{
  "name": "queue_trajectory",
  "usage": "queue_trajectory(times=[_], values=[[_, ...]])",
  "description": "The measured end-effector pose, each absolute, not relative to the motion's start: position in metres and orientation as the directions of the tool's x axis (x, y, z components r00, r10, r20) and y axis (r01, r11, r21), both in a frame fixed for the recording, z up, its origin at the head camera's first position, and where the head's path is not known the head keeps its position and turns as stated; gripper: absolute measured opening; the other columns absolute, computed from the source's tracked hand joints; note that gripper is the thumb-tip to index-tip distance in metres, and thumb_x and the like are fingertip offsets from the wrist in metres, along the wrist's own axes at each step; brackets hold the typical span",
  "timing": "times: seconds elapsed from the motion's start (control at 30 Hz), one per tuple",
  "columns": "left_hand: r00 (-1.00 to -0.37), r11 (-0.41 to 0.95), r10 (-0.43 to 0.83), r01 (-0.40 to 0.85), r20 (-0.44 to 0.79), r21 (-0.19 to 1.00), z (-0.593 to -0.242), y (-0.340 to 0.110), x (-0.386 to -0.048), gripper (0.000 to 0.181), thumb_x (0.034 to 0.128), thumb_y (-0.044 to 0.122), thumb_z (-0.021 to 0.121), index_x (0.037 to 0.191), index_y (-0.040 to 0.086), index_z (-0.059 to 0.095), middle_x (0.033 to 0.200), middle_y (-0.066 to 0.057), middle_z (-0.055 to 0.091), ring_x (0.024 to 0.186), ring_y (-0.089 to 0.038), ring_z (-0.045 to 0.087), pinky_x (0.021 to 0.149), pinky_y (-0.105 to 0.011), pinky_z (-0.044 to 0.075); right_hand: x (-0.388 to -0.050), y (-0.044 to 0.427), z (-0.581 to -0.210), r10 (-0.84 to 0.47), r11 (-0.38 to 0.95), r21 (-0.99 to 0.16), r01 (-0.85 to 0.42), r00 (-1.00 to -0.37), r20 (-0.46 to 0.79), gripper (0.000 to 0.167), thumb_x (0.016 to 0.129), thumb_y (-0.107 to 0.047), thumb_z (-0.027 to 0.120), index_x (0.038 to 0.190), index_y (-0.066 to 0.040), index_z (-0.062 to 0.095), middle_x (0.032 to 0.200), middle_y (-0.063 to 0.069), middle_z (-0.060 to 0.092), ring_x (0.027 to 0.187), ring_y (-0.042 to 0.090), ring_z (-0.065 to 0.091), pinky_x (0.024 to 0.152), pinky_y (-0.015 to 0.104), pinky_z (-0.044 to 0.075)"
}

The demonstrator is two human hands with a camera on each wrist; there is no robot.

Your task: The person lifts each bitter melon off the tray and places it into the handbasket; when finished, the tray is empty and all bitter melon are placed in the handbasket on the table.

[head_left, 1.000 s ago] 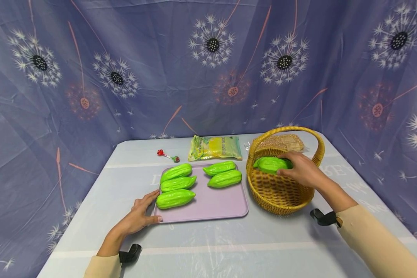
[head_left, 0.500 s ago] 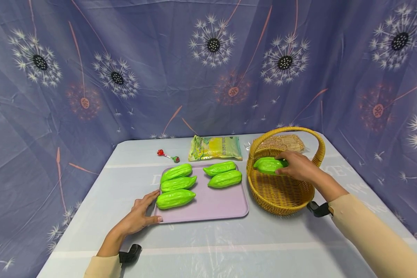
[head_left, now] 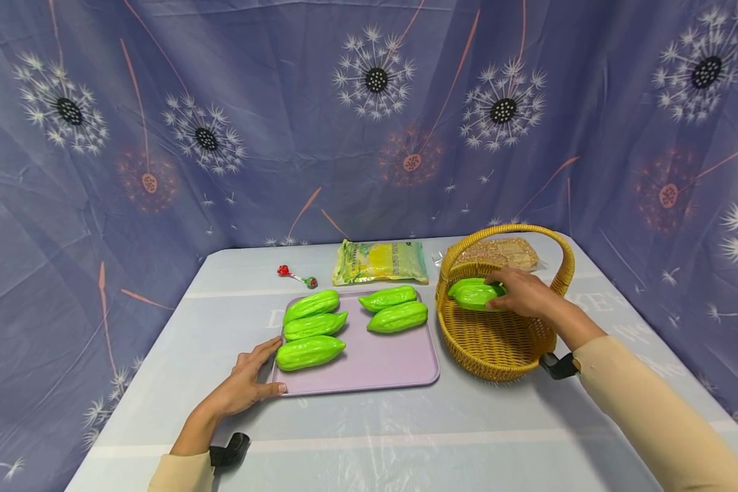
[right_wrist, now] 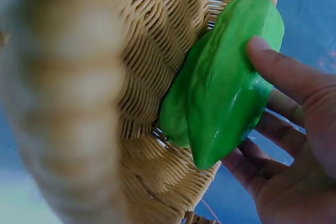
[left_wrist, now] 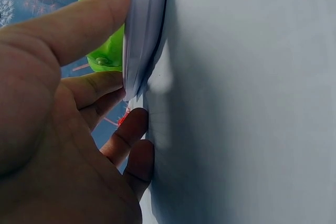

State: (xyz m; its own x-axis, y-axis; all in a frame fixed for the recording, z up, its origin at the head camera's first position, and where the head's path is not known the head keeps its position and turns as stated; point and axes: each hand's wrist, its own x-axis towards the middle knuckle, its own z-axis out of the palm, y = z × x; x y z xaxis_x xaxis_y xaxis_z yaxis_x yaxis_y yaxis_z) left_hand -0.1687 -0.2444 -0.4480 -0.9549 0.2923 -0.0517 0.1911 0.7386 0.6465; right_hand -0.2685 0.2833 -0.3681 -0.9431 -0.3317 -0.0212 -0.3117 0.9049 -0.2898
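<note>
Green gourd (right_wrist: pixel 228 87) clasped between thumb and fingers of the right hand (head_left: pixel 521 292), inside the wicker basket (head_left: pixel 495 348), against another gourd (right_wrist: pixel 176 108), lilac tray (head_left: pixel 384 362) touched by the spread left hand (head_left: pixel 246 383)

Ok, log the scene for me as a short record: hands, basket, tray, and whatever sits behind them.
Left hand: touching the left edge of the tray
Right hand: holding a green fruit inside the basket
Also in basket: second fruit, partly hidden by the held one in the right wrist view
On tray: three fruits toward the left, two fruits toward the right
Behind tray: candies, yellow-green packet
Behind basket: brown pack
</note>
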Motion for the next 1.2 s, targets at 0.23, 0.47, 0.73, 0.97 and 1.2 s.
queue_trajectory(times=[0.23, 0.47, 0.73, 0.97, 1.2], values=[[-0.955, 0.737, 0.293, 0.192, -0.050, 0.648, -0.446, -0.244, -0.168, 0.086, 0.0760, 0.035, 0.076, 0.146, 0.008, 0.034, 0.154, -0.009, 0.028, 0.112, -0.027, 0.030, 0.089, -0.042, 0.029, -0.272, 0.284, -0.361, -0.321, 0.909, -0.295, -0.294, -0.946, -0.048, 0.052, 0.080, -0.029, 0.075, 0.122, -0.004, 0.060, 0.123, 0.020, 0.059, 0.114, 0.040, 0.052, 0.089, 0.056, 0.040], [-0.955, 0.740, 0.292, 0.193, -0.049, 0.645, -0.447, -0.244, -0.168, 0.086, 0.0759, 0.036, 0.076, 0.146, 0.009, 0.034, 0.154, -0.008, 0.028, 0.113, -0.027, 0.030, 0.090, -0.044, 0.029, -0.277, 0.280, -0.359, -0.326, 0.895, -0.330, -0.299, -0.945, -0.028, 0.052, 0.080, -0.028, 0.075, 0.123, -0.004, 0.059, 0.123, 0.019, 0.058, 0.112, 0.037, 0.051, 0.089, 0.054, 0.039], [-0.955, 0.740, 0.294, 0.196, -0.048, 0.643, -0.448, -0.244, -0.169, 0.086, 0.0760, 0.036, 0.076, 0.146, 0.009, 0.034, 0.154, -0.008, 0.028, 0.114, -0.028, 0.030, 0.090, -0.044, 0.029, -0.278, 0.280, -0.366, -0.347, 0.882, -0.355, -0.309, -0.937, -0.045, 0.050, 0.078, -0.027, 0.076, 0.118, -0.002, 0.060, 0.114, 0.018, 0.062, 0.104, 0.032, 0.056, 0.084, 0.047, 0.044], [-0.954, 0.739, 0.295, 0.198, -0.045, 0.644, -0.448, -0.245, -0.169, 0.087, 0.0761, 0.037, 0.076, 0.147, 0.009, 0.033, 0.154, -0.008, 0.028, 0.113, -0.028, 0.030, 0.090, -0.045, 0.029, -0.277, 0.282, -0.368, -0.363, 0.889, -0.325, -0.322, -0.929, -0.072, 0.051, 0.078, -0.031, 0.076, 0.117, -0.003, 0.059, 0.113, 0.018, 0.061, 0.105, 0.034, 0.055, 0.086, 0.051, 0.042], [-0.956, 0.736, 0.292, 0.199, -0.038, 0.647, -0.449, -0.244, -0.168, 0.087, 0.0754, 0.035, 0.077, 0.146, 0.008, 0.034, 0.153, -0.010, 0.029, 0.115, -0.029, 0.031, 0.088, -0.042, 0.028, -0.276, 0.282, -0.369, -0.359, 0.895, -0.319, -0.311, -0.927, -0.105, 0.051, 0.078, -0.032, 0.076, 0.116, -0.004, 0.058, 0.112, 0.019, 0.059, 0.104, 0.034, 0.055, 0.084, 0.049, 0.043]])
